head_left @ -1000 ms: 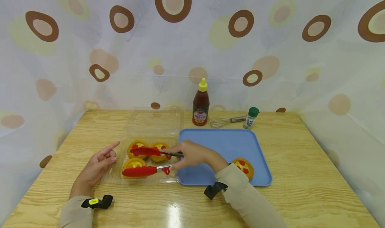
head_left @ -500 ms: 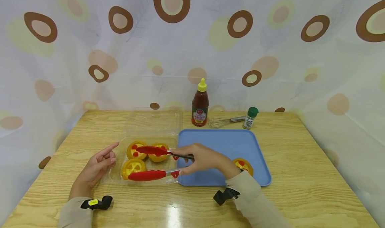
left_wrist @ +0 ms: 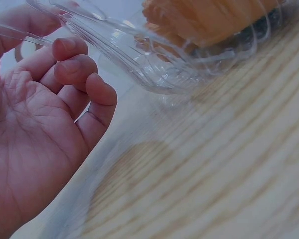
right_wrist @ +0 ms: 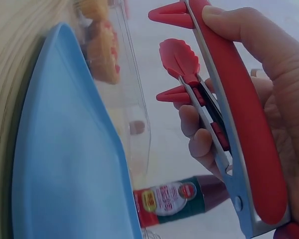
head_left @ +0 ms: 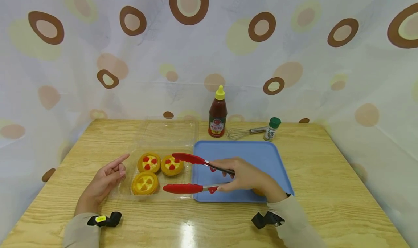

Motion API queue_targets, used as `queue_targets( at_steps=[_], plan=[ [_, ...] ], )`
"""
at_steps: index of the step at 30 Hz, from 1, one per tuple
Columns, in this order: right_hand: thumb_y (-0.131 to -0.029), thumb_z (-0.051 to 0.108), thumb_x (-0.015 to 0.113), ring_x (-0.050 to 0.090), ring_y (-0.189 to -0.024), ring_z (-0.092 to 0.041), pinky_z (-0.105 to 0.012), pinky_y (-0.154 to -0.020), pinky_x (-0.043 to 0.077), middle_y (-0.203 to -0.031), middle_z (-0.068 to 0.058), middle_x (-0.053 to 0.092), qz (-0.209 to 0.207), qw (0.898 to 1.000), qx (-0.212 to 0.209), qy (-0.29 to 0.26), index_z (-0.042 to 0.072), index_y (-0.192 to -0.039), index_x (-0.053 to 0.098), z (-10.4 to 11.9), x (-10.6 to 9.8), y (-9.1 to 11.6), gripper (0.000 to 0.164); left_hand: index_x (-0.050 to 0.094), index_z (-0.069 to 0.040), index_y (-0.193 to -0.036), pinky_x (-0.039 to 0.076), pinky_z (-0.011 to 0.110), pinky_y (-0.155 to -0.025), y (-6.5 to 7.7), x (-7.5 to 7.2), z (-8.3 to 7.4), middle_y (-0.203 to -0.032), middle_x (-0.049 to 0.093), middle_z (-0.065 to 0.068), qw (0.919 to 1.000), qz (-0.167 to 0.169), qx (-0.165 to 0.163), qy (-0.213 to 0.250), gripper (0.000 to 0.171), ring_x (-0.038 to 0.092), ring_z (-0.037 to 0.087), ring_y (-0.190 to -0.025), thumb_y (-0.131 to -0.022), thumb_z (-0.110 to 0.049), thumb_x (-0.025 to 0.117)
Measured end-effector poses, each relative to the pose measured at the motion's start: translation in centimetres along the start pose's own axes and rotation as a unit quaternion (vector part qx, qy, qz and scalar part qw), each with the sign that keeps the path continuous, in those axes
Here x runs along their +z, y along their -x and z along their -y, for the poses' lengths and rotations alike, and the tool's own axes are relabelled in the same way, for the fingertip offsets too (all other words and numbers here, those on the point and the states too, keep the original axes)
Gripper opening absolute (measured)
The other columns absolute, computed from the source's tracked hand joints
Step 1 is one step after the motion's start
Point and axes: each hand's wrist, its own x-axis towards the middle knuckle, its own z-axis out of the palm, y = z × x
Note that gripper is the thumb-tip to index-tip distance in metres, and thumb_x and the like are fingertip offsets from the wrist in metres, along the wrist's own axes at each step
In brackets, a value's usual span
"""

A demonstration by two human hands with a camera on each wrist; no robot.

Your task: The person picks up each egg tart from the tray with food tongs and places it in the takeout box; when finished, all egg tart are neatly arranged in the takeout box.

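The right hand (head_left: 243, 173) has its thumb and fingers bent around one pair of red and silver metal tongs (head_left: 187, 158). The tongs are spread wide, with two red tips. One tip is above the edge of a tart; I cannot tell if they touch. The other tip is over the near right corner of one clear plastic box.

The left hand (head_left: 106, 181) is at the left side of that clear plastic box (head_left: 166, 143). One finger is straight and the others bend in. I cannot tell if they grip the edge.

Inside the box sit three round golden tarts. Two have three red bits each: the back left tart (head_left: 149, 163) and the right tart (head_left: 172, 165). The front tart (head_left: 145, 183) is yellow on top. The box has one clear lid (head_left: 168, 131), folded back flat.

Right beside the box is one flat blue tray (head_left: 248, 150). One more tart (head_left: 258, 192) is on it, mostly hidden by the right arm.

Behind the tray are three things: one brown sauce bottle with a yellow top (head_left: 217, 119), standing up; one silver wire whisk (head_left: 256, 130), lying down; and one little green-capped shaker (head_left: 272, 129), standing up. Everything is on one pale wooden table (head_left: 156, 222).
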Motion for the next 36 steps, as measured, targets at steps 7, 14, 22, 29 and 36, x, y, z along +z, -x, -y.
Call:
queue_targets(
  at_steps=[7, 14, 22, 29, 36],
  plan=[
    [-0.081, 0.024, 0.076, 0.046, -0.064, -0.021, -0.021, -0.054, 0.037, -0.088, -0.007, 0.059, -0.030, 0.999, 0.032, 0.016, 0.003, -0.137, 0.049, -0.5, -0.9, 2.6, 0.065, 0.045, -0.012, -0.141, 0.044, 0.018, -0.072, 0.0, 0.1, -0.1, -0.091, 0.049, -0.004, 1.0000, 0.003, 0.004, 0.008, 0.053, 0.049, 0.005, -0.078, -0.095, 0.013, 0.036],
    [-0.079, 0.020, 0.077, 0.057, -0.076, -0.018, -0.024, -0.061, 0.047, -0.106, -0.011, 0.064, -0.061, 0.996, 0.034, 0.048, 0.000, -0.135, 0.051, -1.3, -2.2, 5.2, 0.065, 0.044, -0.012, -0.142, 0.044, 0.017, -0.072, -0.2, 0.1, -0.2, -0.091, 0.050, -0.005, 1.0000, 0.006, 0.004, 0.006, 0.053, 0.048, 0.005, -0.079, -0.095, 0.013, 0.036],
    [-0.079, 0.028, 0.077, 0.059, -0.093, -0.017, -0.025, -0.071, 0.050, -0.128, -0.014, 0.056, -0.074, 0.989, 0.098, 0.084, 0.002, -0.135, 0.051, -1.5, -3.5, 9.0, 0.068, 0.044, -0.014, -0.142, 0.044, 0.017, -0.072, 0.1, 0.0, 0.0, -0.090, 0.048, -0.006, 0.9999, -0.007, -0.003, -0.011, 0.053, 0.048, 0.005, -0.079, -0.096, 0.011, 0.038],
    [-0.076, 0.018, 0.079, 0.037, -0.057, 0.000, -0.017, -0.049, 0.036, -0.080, 0.007, 0.053, -0.104, 0.987, 0.062, 0.109, -0.003, -0.130, 0.054, -2.1, -4.2, 12.8, 0.063, 0.043, -0.012, -0.143, 0.044, 0.018, -0.073, 0.2, 0.0, -0.1, -0.091, 0.047, -0.005, 0.9998, -0.010, -0.003, -0.015, 0.052, 0.048, 0.005, -0.079, -0.096, 0.010, 0.039],
    [-0.075, 0.017, 0.080, 0.034, -0.058, 0.004, -0.017, -0.048, 0.034, -0.084, 0.008, 0.051, -0.106, 0.983, 0.087, 0.123, -0.002, -0.131, 0.054, -2.2, -4.8, 16.0, 0.064, 0.042, -0.012, -0.143, 0.044, 0.018, -0.073, 0.1, 0.0, 0.0, -0.091, 0.048, -0.005, 0.9999, 0.004, 0.006, -0.008, 0.053, 0.047, 0.005, -0.079, -0.096, 0.012, 0.037]
  ],
)
